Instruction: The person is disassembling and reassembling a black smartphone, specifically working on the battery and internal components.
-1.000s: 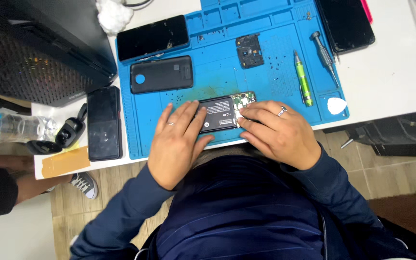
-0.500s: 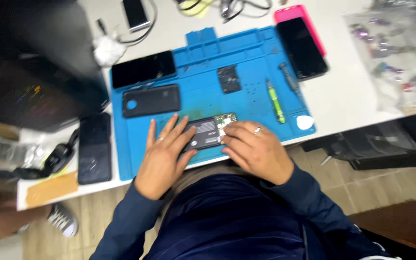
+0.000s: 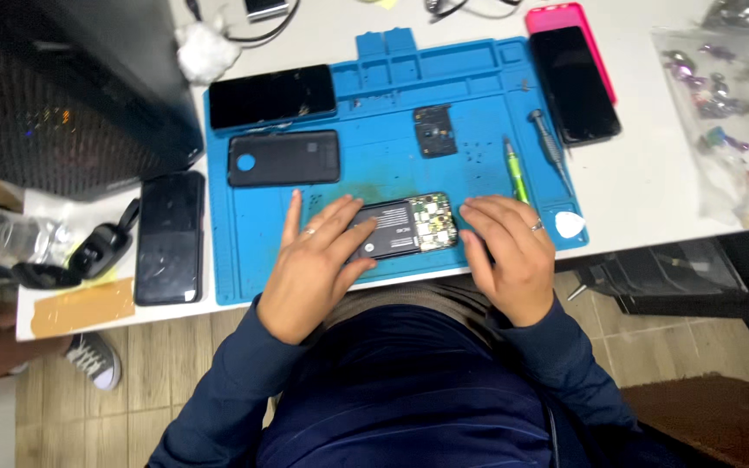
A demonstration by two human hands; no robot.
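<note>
An opened black phone (image 3: 409, 227), with its battery and green circuit board bare, lies near the front edge of a blue work mat (image 3: 374, 173). My left hand (image 3: 314, 260) rests flat on the phone's left half, fingers spread over the battery, holding it down. My right hand (image 3: 509, 256) lies on the mat just right of the phone. Its thumb is at the phone's right end and its fingers are spread, holding nothing. It wears a ring.
On the mat: a black back cover (image 3: 283, 159), a dark phone (image 3: 270, 95), a small black part (image 3: 435, 130), a green tool (image 3: 517, 169), a screwdriver (image 3: 550, 147), a white pick (image 3: 569, 225). Nearby: a pink-cased phone (image 3: 574, 78), another phone (image 3: 169, 236), a parts bag (image 3: 730, 113), a black case (image 3: 62, 95).
My right hand has slid off the phone's circuit board to the right, uncovering it. My left hand stays on the phone. The view has shifted and moved closer.
</note>
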